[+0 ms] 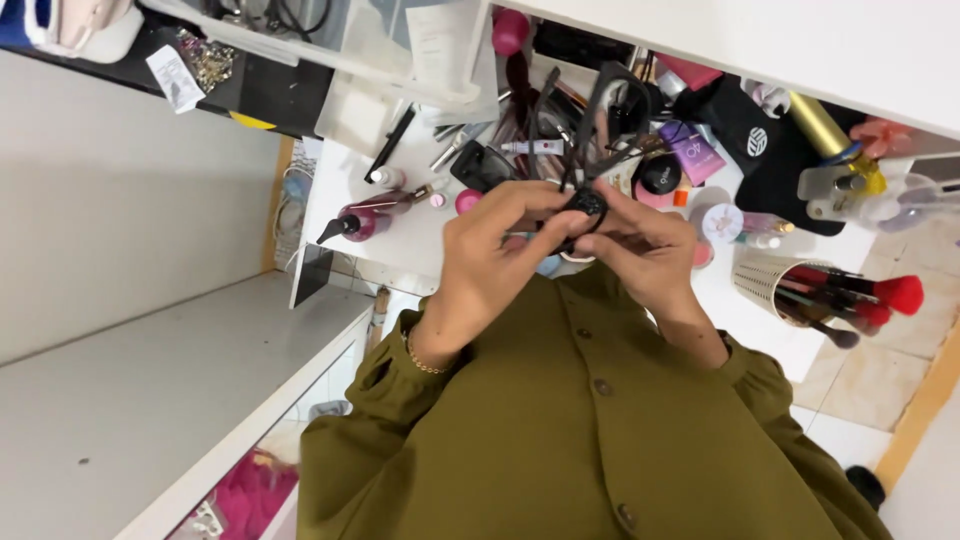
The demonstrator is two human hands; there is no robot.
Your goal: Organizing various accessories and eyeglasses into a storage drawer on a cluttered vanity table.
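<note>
Clearly, your cluttered white dressing table point(400, 235) spreads beyond your olive buttoned blouse point(560, 420), crowded with a dark-pink pump bottle point(365, 217) and a perforated metal cup of red-tipped makeup brushes point(800, 290). Your left hand point(490, 250) and right hand point(645, 245) meet above it, fingers closed together on a small black ring-shaped band point(587, 205) with dark strands trailing up. Judging by that, the band is gathered but not yet settled; whatever fastening remains looks unfinished.
</note>
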